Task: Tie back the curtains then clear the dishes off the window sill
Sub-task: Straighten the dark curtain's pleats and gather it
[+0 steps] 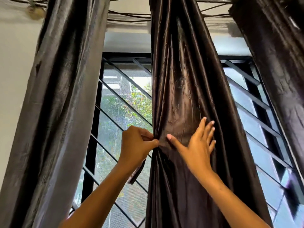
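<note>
Three dark brown satin curtains hang before a barred window. The middle curtain [182, 89] is bunched at its left edge, where my left hand [137, 143] pinches the fabric between thumb and fingers. A short strip of the same cloth [137, 173] dangles below that hand. My right hand [197, 142] lies flat on the curtain front with fingers spread and thumb pointing left. The left curtain [59, 104] and the right curtain [279, 63] hang loose. The window sill and any dishes are out of view.
Black window bars [121, 102] run diagonally across the left pane and across the right pane [256, 122], with mesh and greenery behind. A pale wall [14, 76] lies at the left. Cables [128, 17] run along the top above the window.
</note>
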